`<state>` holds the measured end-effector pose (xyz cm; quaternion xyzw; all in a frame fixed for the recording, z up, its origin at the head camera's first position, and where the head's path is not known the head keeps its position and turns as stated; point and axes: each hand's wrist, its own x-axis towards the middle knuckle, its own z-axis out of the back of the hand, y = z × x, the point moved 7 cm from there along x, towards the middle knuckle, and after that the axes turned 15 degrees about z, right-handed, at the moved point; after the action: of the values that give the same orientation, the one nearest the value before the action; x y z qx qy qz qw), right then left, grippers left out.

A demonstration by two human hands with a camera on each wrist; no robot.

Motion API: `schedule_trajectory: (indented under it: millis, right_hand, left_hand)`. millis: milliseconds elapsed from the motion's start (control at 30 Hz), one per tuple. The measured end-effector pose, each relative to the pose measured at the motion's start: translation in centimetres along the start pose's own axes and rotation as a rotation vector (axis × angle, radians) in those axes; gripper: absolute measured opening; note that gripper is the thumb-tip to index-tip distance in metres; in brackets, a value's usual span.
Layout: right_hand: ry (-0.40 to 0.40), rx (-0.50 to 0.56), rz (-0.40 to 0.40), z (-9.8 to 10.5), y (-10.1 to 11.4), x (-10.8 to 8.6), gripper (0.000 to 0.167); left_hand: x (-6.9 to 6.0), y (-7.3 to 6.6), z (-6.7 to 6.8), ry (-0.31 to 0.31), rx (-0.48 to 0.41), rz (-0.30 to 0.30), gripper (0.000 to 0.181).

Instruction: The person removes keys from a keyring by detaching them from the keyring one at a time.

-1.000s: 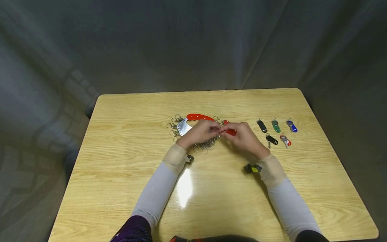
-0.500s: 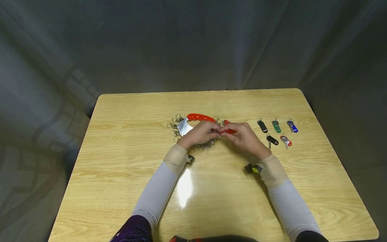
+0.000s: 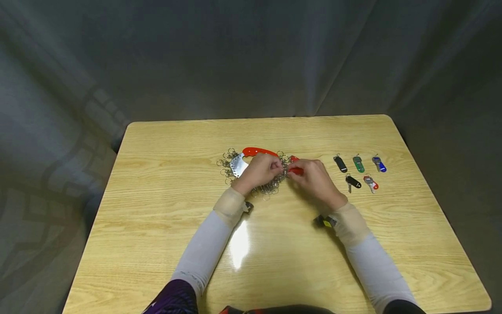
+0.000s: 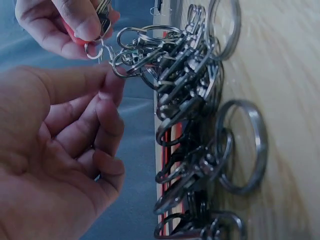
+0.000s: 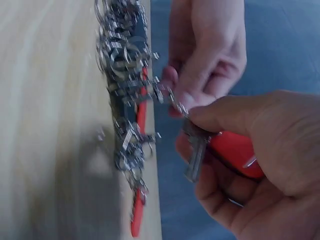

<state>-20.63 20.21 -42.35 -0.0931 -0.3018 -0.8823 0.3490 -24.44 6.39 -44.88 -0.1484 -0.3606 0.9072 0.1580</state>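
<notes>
A metal key holder [image 3: 238,165] with a red handle [image 3: 256,151] lies mid-table, its edge crowded with snap hooks and split rings [image 4: 185,75]. My left hand [image 3: 260,170] is over its right part, pinching a small clasp at the holder's edge between thumb and index finger. Close beside it, my right hand [image 3: 311,176] grips a red key tag [image 5: 235,150] with a metal key [image 5: 196,155]. The tag's small ring [image 4: 94,50] is near the pinched clasp; whether they are linked cannot be told. Another red tag [image 3: 293,158] lies behind the right fingers.
To the right lie a black tag [image 3: 340,164], a green tag [image 3: 358,164], a blue tag [image 3: 379,164], a second black tag [image 3: 353,182] and a red tag [image 3: 370,183], with keys visible on several. Dark curtains [image 3: 251,61] surround the wooden table [image 3: 157,209].
My hands have drawn slightly apart, the left shifting a little left. The red key tag stays in the right hand, and the key holder has not visibly moved.
</notes>
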Motion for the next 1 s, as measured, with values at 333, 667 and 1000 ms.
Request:
schedule_trajectory:
  millis: [333,667,1000]
  right_hand:
    - [-0.001,-0.09,-0.007,0.0,0.1,-0.2,0.014]
    - [-0.013,-0.106,0.135,0.2,0.6,0.0,0.016]
    - [-0.135,-0.057,0.096,0.7,0.3,-0.3,0.015]
  left_hand:
    - [0.0,0.3,-0.3,0.051,-0.084,0.067,0.006]
    - [-0.1,0.0,-0.9,0.146,-0.085,0.017,0.011]
    - [0.1,0.3,-0.4,0.127,-0.153,0.03,0.012]
